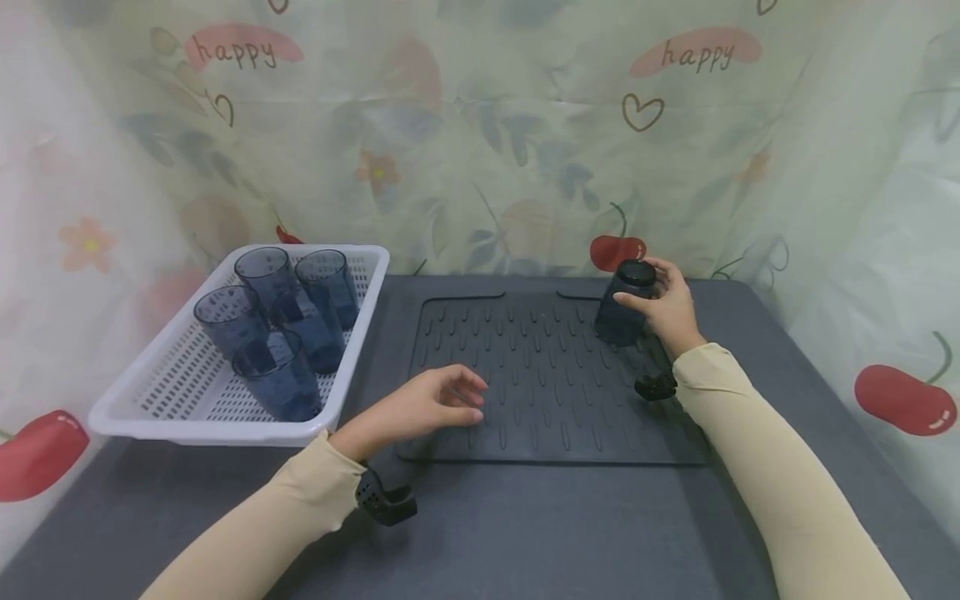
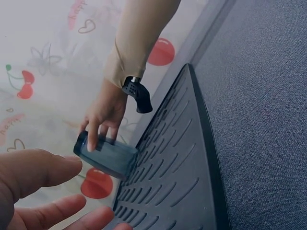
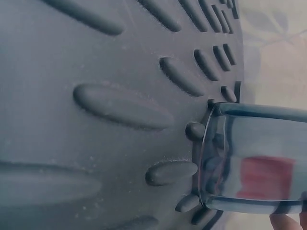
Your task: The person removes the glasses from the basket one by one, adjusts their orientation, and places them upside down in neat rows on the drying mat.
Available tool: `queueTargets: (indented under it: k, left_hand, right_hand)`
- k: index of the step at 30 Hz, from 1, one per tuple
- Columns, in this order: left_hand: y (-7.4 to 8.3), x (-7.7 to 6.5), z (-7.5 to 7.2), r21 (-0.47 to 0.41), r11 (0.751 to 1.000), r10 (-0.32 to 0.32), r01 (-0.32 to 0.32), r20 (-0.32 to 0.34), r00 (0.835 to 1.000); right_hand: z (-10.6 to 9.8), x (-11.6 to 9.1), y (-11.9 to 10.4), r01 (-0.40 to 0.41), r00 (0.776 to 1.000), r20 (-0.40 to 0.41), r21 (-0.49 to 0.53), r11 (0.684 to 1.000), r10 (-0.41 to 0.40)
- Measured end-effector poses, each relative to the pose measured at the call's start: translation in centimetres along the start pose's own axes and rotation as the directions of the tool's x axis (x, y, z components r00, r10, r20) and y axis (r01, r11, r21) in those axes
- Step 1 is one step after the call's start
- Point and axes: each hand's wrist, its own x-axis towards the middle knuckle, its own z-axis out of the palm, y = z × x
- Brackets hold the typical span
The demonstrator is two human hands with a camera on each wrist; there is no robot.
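My right hand [image 1: 669, 310] grips a dark blue drinking glass [image 1: 622, 321] near its base. The glass stands upside down, rim at the ridged surface of the grey drying mat [image 1: 525, 417], by the back right corner. In the right wrist view the clear glass [image 3: 259, 158] shows its rim against the ridges, with a fingertip [image 3: 285, 222] at its side. Over the mat's front left part hovers my left hand [image 1: 427, 402], fingers loosely bent and holding nothing. From the left wrist view, its thumb [image 2: 38, 170] and fingers are spread apart.
A white plastic basket [image 1: 150, 421] stands left of the mat, with several blue glasses [image 1: 277, 375] inside. The dark grey table [image 1: 525, 533] extends around the mat. Behind hangs a patterned curtain [image 1: 465, 150] with cherries and flowers.
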Motion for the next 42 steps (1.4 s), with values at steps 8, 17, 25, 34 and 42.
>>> queueTargets:
  k: [8, 17, 25, 34, 42]
  left_hand:
    - [0.0, -0.1, -0.1, -0.011, 1.0, -0.002, 0.002, 0.005, 1.0]
    - [0.1, -0.4, -0.1, 0.021, 1.0, -0.005, 0.005, 0.012, 1.0]
    - [1.0, -0.6, -0.4, 0.01, 1.0, 0.005, -0.005, 0.001, 1.0]
    - [3.0, -1.7, -1.8, -0.023, 0.999, 0.046, -0.048, -0.053, 0.998]
    - [4.6, -3.4, -3.9, -0.049, 0.991, 0.117, -0.126, -0.158, 0.98]
  right_hand:
    - [-0.1, 0.0, 0.2, -0.011, 1.0, 0.021, 0.017, 1.0, 0.01]
    - [-0.2, 0.4, 0.8, -0.023, 0.999, 0.024, 0.048, 0.999, 0.022]
    - [-0.2, 0.1, 0.5, -0.017, 1.0, 0.02, 0.039, 0.999, 0.016]
    - [-0.3, 0.1, 0.1, -0.007, 1.0, 0.027, 0.024, 1.0, 0.006]
    - [-0.2, -0.1, 0.1, -0.007, 1.0, 0.03, 0.017, 1.0, 0.006]
